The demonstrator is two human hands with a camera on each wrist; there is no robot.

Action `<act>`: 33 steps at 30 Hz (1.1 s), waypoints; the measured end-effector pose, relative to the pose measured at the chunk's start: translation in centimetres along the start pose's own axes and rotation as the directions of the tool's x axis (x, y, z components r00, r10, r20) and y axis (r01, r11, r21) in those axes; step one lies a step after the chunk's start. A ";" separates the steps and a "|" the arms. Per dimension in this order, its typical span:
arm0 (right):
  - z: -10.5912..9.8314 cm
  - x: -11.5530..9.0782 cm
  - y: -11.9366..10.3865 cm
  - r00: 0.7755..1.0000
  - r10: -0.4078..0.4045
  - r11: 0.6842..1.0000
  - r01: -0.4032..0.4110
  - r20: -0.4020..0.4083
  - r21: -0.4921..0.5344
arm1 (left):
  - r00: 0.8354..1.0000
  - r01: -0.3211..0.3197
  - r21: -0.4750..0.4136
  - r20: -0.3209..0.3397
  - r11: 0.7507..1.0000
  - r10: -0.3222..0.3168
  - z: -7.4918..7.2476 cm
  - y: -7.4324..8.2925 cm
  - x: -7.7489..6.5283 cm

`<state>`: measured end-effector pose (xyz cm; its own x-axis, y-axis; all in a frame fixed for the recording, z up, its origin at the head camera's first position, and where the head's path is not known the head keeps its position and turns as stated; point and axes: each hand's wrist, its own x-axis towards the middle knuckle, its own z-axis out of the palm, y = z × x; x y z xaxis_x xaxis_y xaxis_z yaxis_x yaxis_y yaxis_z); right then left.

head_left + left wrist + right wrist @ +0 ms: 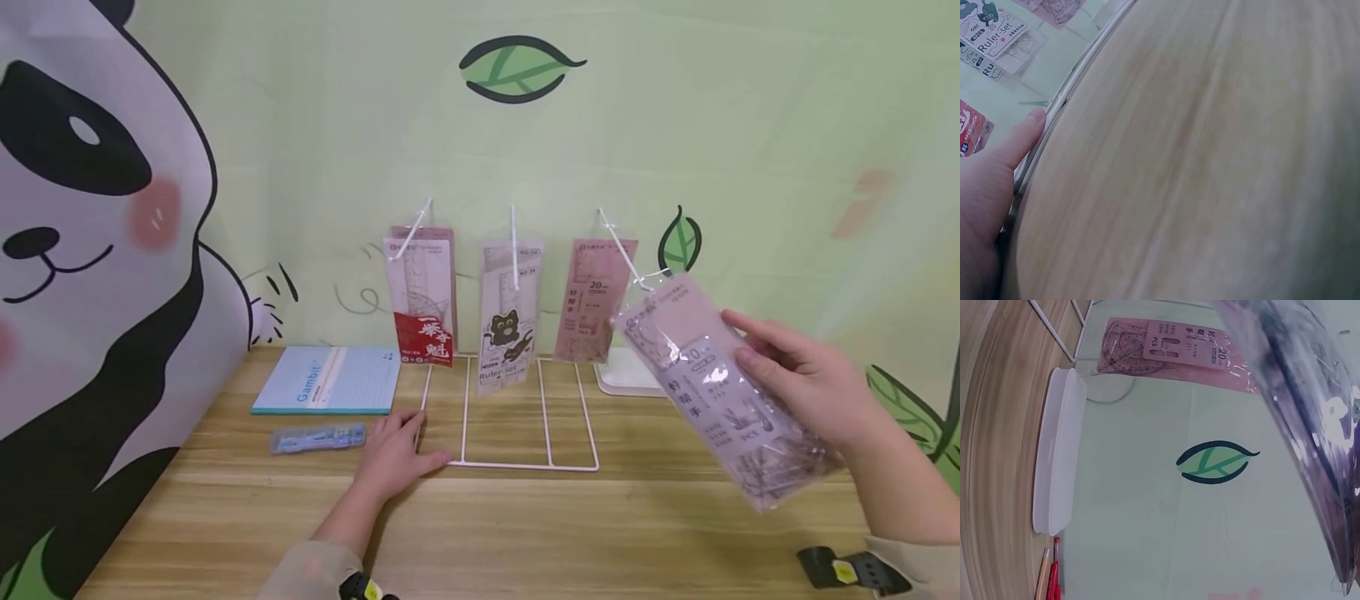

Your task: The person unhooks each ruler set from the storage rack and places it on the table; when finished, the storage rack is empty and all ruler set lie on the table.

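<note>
My right hand (810, 383) pinches a clear-bagged ruler set (705, 392) by its right edge, thumb on the front. The bag's top overlaps the tip of the right-hand hook (621, 248) in the head view. My left hand (393, 454) rests at the front left corner of the white wire rack (525, 467), thumb straight along the front rod. From the rack's hooks hang a ruler set with a red label (423, 333), a Ruler Set packet with black cats (510, 333) and a pink 20 cm ruler set (592, 300).
Left of the rack lie a blue notebook (330, 379) and a small blue case (318, 438). A white tray (630, 375) stands behind at the right. Beside it, the right wrist view shows a red pen (1054, 578) and a wooden-coloured stick (1042, 575).
</note>
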<state>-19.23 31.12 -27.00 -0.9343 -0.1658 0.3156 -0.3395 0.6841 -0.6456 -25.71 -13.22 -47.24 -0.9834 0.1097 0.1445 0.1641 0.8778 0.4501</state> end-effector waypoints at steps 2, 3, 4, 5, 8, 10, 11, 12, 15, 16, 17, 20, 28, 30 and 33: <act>-0.2 0.0 -0.1 1.000 0.007 1.000 -0.007 0.001 -0.007 | 1.000 -0.006 -0.003 -0.002 1.000 0.006 0.0 -0.1 0.0; -0.2 0.0 -0.1 1.000 0.006 1.000 -0.006 0.000 -0.010 | 1.000 -0.008 -0.005 -0.003 1.000 0.008 0.0 -0.2 0.0; -0.3 -0.1 -0.1 1.000 0.002 1.000 -0.002 0.000 -0.009 | 1.000 -0.009 -0.006 -0.006 1.000 0.009 0.0 -0.2 0.0; -0.4 -0.1 -0.2 1.000 -0.006 1.000 0.006 0.000 -0.012 | 1.000 -0.006 -0.004 -0.006 1.000 0.006 0.0 -0.2 0.0; -0.6 -0.1 -0.3 1.000 -0.012 1.000 0.012 0.008 -0.008 | 1.000 -0.003 -0.006 -0.015 1.000 0.003 0.0 -0.2 0.0; -0.8 -0.2 -0.3 1.000 -0.011 1.000 0.011 0.011 -0.008 | 1.000 -0.004 -0.003 -0.016 1.000 0.004 0.0 -0.2 0.0; -1.0 -0.3 -0.3 1.000 -0.008 1.000 0.008 0.011 -0.009 | 1.000 -0.007 -0.002 -0.012 1.000 0.007 0.0 -0.1 0.0; -1.1 -0.3 -0.3 1.000 -0.005 1.000 0.005 0.011 -0.008 | 1.000 -0.013 -0.004 -0.011 1.000 0.013 0.0 -0.1 0.0; -1.5 -0.5 -0.3 1.000 -0.011 1.000 0.011 0.014 -0.020 | 1.000 -0.023 -0.005 -0.007 1.000 0.023 0.1 0.0 0.1; -1.6 -0.5 -0.4 1.000 -0.014 1.000 0.015 0.017 -0.020 | 1.000 -0.024 -0.006 -0.007 1.000 0.024 0.1 0.0 0.1; -1.7 -0.5 -0.4 1.000 -0.021 0.999 0.022 0.019 -0.023 | 1.000 -0.021 -0.006 -0.004 1.000 0.021 0.1 0.0 0.1; -1.8 -0.4 -0.7 0.999 -0.049 0.999 0.049 0.021 -0.018 | 1.000 -0.012 -0.009 -0.004 1.000 0.012 0.1 -0.2 0.0; -1.9 -0.5 -1.4 0.995 -0.097 0.995 0.096 0.009 0.017 | 1.000 -0.015 -0.008 -0.005 1.000 0.015 0.2 -0.4 0.1; -2.1 -0.5 -1.5 0.994 -0.105 0.994 0.105 0.011 0.017 | 1.000 -0.013 -0.015 0.003 1.000 0.013 0.3 -0.3 0.2; -2.3 -0.4 -1.5 0.992 -0.128 0.991 0.127 0.007 0.039 | 1.000 -0.006 -0.015 0.011 1.000 0.007 0.4 -0.3 0.2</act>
<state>-18.06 31.82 -24.55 -0.8840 -0.2568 0.3906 -0.4597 0.6293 -0.6266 -25.96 -13.25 -47.69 -0.9831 0.1208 0.1373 0.1715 0.8699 0.4624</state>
